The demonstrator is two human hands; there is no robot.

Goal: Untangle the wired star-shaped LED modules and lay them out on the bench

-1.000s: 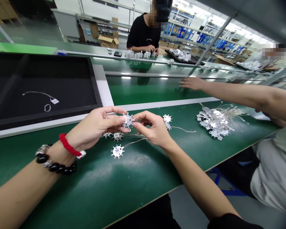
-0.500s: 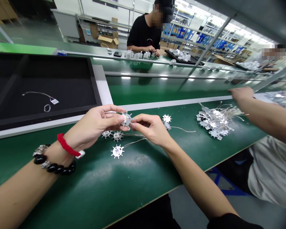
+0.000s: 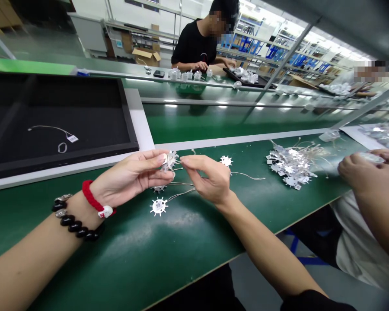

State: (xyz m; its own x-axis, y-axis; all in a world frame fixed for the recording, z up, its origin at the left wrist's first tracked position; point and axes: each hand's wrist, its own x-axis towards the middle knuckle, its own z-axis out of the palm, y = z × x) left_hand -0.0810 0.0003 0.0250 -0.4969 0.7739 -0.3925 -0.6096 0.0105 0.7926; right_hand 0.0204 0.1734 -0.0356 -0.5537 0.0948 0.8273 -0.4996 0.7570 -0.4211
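disc [image 3: 171, 160] is just off the near right corner of the tray [image 3: 97, 101], pinched between the thumb and fingers of the left hand [image 3: 131, 175]. the right hand [image 3: 209, 178] has its fingertips curled narrow just beside it; whether they grip anything, i cannot tell. in the tray lie a tagged wire [image 3: 72, 138] and a ring [image 3: 62, 147]. right of the tray are a nearer spare [image 3: 158, 207], a farther spare [image 3: 226, 160] and, well apart, a pile [image 3: 290, 166].
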